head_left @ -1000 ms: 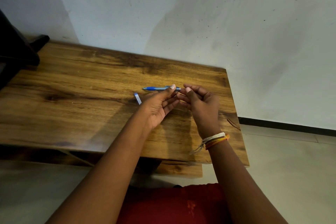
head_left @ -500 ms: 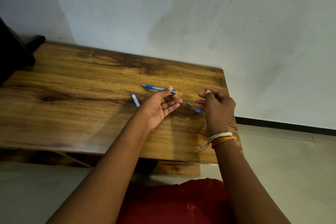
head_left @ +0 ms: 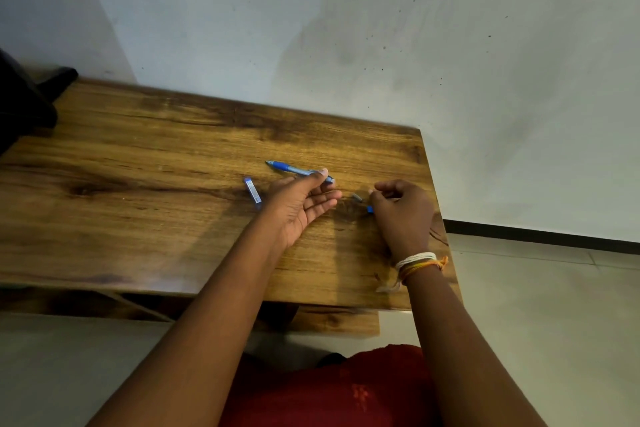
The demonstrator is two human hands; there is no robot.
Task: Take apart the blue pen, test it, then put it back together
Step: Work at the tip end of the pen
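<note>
Your left hand (head_left: 301, 206) lies over the middle of the bench (head_left: 138, 184), palm turned up and toward the right, fingers loose and apart; only the thumb tip rests on the rear end of the blue pen (head_left: 294, 169), nothing clamped. The pen body lies flat on the wood at 12 o'clock from that palm, its tip pointing toward 10 o'clock. Your right hand (head_left: 403, 210) sits at 3 o'clock from the left, well apart from it, knuckles up, fingers curled in; whether they pinch anything you cannot tell from here. Just at its fingertips, toward 9 o'clock, two small loose pieces rest on the bench: a grey bit (head_left: 356, 198) and a small blue bit (head_left: 370, 209), the blue one touching or just beside the fingers. A short clear tube with a blue end (head_left: 252, 191) lies at 9 o'clock from your left hand, near it but apart; its contents are too small to read. Thread bands (head_left: 417, 262), white and orange, circle the right wrist. A dark object (head_left: 24, 104) sits at the bench's far left edge.
</note>
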